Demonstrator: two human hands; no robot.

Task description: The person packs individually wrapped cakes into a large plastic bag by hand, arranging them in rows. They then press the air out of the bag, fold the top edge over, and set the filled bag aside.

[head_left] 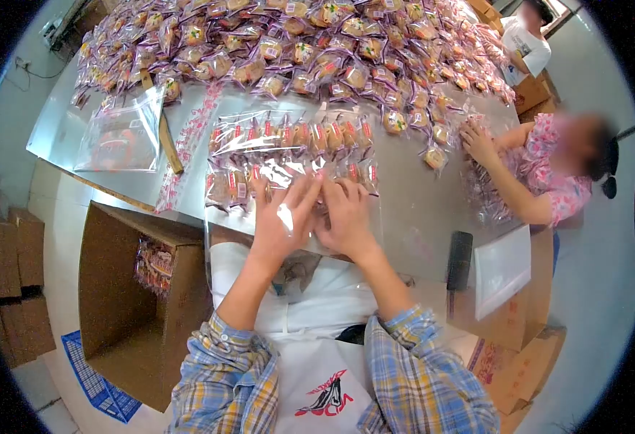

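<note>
A transparent plastic bag [222, 217] lies flat on the table in front of me, with two rows of individually wrapped pastries [317, 137] inside it. My left hand [285, 215] rests on the bag over the nearer row, its fingers stretched out and spread. Beside it, almost touching, my right hand [345, 217] lies on the same row with its fingers extended. Both hands press on the film from above. Some pastries of the nearer row are hidden beneath my fingers, and glare covers part of the film.
Loose wrapped pastries [295, 50] are heaped across the table's far side. Flat plastic bags [118, 141] and a wooden strip [165, 137] lie left. An open cardboard box [126, 304] stands below left. One co-worker [541, 166] handles packets at right; another person [525, 43] is farther back.
</note>
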